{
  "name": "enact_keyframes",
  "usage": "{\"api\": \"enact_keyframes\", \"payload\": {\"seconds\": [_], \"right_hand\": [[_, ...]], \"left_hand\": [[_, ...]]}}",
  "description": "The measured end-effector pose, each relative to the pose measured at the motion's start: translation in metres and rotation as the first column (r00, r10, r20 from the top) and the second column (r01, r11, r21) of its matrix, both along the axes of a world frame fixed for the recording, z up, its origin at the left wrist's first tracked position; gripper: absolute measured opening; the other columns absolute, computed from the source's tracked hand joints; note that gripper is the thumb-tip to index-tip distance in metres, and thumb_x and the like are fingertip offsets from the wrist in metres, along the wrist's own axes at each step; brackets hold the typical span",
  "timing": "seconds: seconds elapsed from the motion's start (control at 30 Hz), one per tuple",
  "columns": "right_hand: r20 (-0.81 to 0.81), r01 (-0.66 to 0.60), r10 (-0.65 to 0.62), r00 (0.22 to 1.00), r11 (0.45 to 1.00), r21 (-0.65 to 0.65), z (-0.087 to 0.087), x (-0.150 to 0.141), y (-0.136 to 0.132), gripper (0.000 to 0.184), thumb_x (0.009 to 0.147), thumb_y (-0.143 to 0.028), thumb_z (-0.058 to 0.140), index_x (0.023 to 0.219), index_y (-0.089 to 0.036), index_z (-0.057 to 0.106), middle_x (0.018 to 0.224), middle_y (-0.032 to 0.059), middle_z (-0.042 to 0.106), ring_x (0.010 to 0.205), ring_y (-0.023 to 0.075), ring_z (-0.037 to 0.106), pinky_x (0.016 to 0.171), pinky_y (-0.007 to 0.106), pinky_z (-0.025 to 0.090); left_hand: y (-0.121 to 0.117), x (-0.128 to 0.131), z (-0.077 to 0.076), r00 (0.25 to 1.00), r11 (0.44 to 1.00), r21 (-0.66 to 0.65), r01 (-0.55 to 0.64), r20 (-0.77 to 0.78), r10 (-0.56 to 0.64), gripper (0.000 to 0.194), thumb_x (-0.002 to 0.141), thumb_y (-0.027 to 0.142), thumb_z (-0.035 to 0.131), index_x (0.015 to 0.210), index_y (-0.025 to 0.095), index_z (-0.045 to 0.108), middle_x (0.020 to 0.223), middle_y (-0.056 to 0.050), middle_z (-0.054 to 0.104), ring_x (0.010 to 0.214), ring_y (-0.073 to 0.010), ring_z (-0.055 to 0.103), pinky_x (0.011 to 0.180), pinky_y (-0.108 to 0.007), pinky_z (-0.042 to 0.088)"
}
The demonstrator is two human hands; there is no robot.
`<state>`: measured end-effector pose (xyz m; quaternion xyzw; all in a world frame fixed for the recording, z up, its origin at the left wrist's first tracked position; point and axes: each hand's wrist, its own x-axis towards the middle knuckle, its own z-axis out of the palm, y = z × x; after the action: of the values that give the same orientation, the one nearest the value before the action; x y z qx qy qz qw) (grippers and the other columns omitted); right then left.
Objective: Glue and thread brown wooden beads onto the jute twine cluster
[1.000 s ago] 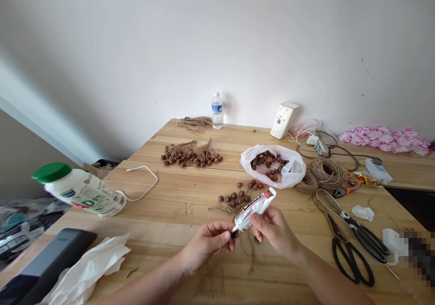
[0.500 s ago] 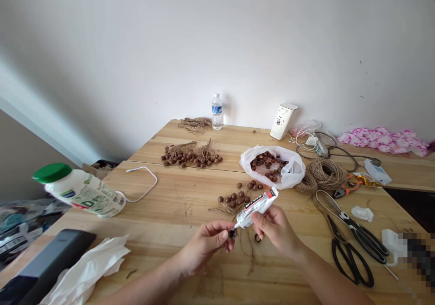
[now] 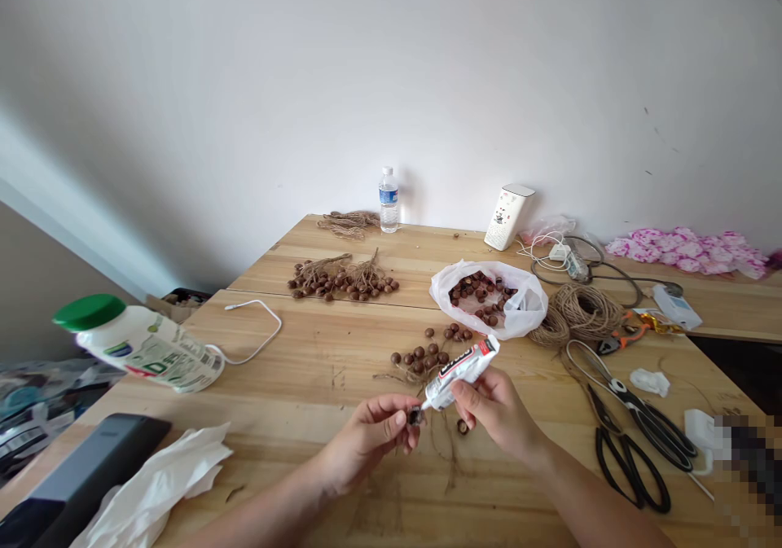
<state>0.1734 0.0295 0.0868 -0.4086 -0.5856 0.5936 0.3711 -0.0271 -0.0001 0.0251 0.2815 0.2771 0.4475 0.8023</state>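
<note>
My right hand (image 3: 494, 414) grips a white glue tube (image 3: 461, 371), its nozzle pointing down-left. My left hand (image 3: 370, 438) pinches a small dark bead (image 3: 415, 417) right at the nozzle tip. Thin twine strands (image 3: 449, 450) lie on the wooden table (image 3: 318, 369) under both hands, with one loose bead (image 3: 463, 427) beside them. A small heap of brown beads (image 3: 428, 352) lies just beyond the tube.
A white bag of beads (image 3: 489, 295), twine coil (image 3: 577, 312), black scissors (image 3: 635, 442), orange pliers (image 3: 623, 338) sit right. Beaded twine bunches (image 3: 342, 278), a water bottle (image 3: 388, 199) lie farther back. A green-capped bottle (image 3: 143, 344), white cable (image 3: 257, 328), dark box (image 3: 79, 475), tissue (image 3: 159, 483) are left.
The cap end has come away from the tube tip. The tube has tilted up slightly, and my left hand now holds a bead against the nozzle.
</note>
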Motion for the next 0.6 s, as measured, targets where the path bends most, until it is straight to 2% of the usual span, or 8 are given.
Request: {"api": "enact_keyframes", "payload": {"seconds": [0.6], "right_hand": [[-0.007, -0.008, 0.008, 1.000, 1.000, 0.022, 0.0002, -0.0002, -0.0013, 0.034, 0.081, -0.048, 0.060, 0.073, -0.016, 0.051, 0.048, -0.0058, 0.045, 0.042, 0.0077, 0.040, 0.041, 0.021, 0.033]], "left_hand": [[0.0015, 0.0003, 0.0011, 1.000, 1.000, -0.001, 0.009, 0.012, -0.009, 0.025, 0.067, 0.028, 0.078, 0.089, 0.016, 0.074, 0.069, -0.005, 0.068, 0.060, -0.0130, 0.060, 0.059, -0.025, 0.040]]}}
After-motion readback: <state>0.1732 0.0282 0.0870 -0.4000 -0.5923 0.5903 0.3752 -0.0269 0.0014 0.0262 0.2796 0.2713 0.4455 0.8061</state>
